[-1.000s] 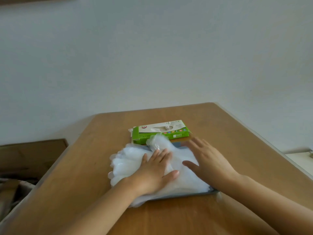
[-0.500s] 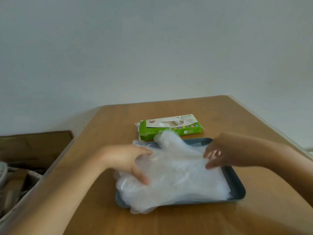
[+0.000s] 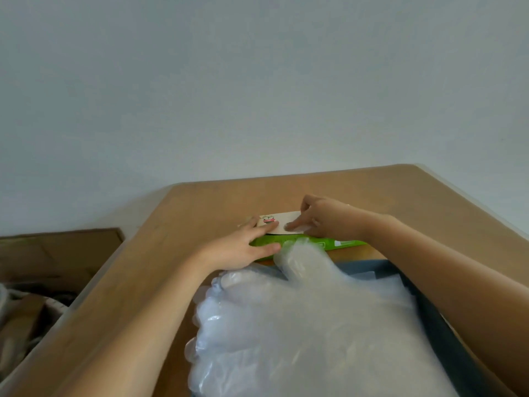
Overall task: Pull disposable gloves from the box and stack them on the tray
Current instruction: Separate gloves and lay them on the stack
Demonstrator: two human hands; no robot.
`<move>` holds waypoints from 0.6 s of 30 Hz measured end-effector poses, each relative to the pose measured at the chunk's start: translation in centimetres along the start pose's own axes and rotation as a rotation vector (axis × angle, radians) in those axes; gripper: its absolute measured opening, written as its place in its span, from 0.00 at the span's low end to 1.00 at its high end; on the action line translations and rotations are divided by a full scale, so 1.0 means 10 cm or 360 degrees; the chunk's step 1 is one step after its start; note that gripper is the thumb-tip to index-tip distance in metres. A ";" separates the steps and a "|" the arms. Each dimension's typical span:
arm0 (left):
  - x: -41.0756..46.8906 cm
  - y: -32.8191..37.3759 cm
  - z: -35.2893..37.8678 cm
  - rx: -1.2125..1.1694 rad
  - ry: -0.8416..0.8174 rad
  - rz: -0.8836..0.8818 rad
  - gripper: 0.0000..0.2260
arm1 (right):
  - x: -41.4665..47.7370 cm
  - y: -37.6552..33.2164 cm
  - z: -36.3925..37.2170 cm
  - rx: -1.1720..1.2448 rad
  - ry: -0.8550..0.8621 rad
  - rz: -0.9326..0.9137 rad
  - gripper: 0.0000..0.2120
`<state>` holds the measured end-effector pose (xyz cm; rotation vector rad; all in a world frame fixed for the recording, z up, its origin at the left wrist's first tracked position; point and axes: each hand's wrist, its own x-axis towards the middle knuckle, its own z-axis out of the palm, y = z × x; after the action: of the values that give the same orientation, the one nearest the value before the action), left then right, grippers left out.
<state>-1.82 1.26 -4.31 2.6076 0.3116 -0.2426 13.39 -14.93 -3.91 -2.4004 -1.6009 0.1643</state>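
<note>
The green glove box [image 3: 323, 242] lies flat on the table just beyond the dark blue tray [image 3: 446, 325]. A thick pile of clear plastic gloves [image 3: 315, 325] covers most of the tray and hangs over its left rim. My left hand [image 3: 240, 250] rests on the box's left end, fingers laid over the white top and thumb along the green front. My right hand [image 3: 326, 219] is on the middle of the box top, index fingertip touching the white panel. I see no glove between its fingers.
The wooden table [image 3: 400, 196] ends close behind the box, against a plain pale wall. Its left edge drops to an open cardboard box [image 3: 57, 253] holding crumpled material on the floor. My right forearm crosses over the tray's right rim.
Both hands have left the glove pile and moved forward to the box. My head has leaned in, so the tray and pile now fill the lower view.
</note>
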 end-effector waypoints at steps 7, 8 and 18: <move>0.06 -0.05 0.06 -0.0140 0.0108 0.0037 0.21 | 0.04 0.09 0.10 0.0182 0.0219 0.0020 0.07; 0.07 -0.06 0.06 -0.0133 0.0118 0.0039 0.21 | 0.04 0.10 0.11 0.0210 0.0238 0.0024 0.06; 0.00 0.02 0.07 -0.0130 0.0167 0.0016 0.22 | -0.07 0.19 0.03 0.0705 0.0450 0.0105 0.03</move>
<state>-1.84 0.71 -4.86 2.5454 0.3379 -0.0874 14.75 -16.19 -4.70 -2.0304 -1.2115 0.1632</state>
